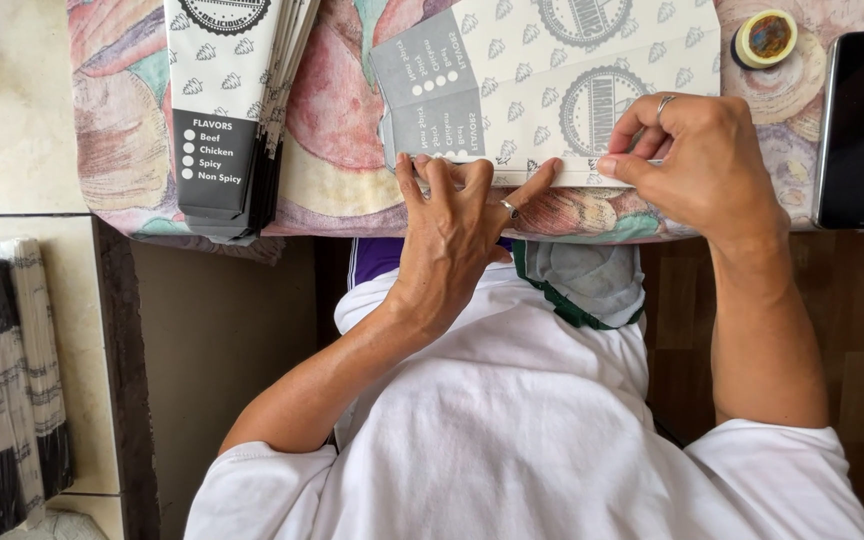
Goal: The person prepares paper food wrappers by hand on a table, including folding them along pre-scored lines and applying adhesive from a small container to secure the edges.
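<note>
The flat printed paper carton (552, 90) lies at the near table edge (132, 150). The left hand (452, 225) presses fingertips on its lower edge; the right hand (697, 160) pinches that edge, probably creasing a flap. Next, firm even pressure along the fold.

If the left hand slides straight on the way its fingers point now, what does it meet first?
The left hand already presses on the flat printed paper carton, fingers pointing away from the body. Going on, it would cross the carton's grey panel; nothing else seems to lie in that line.
</note>
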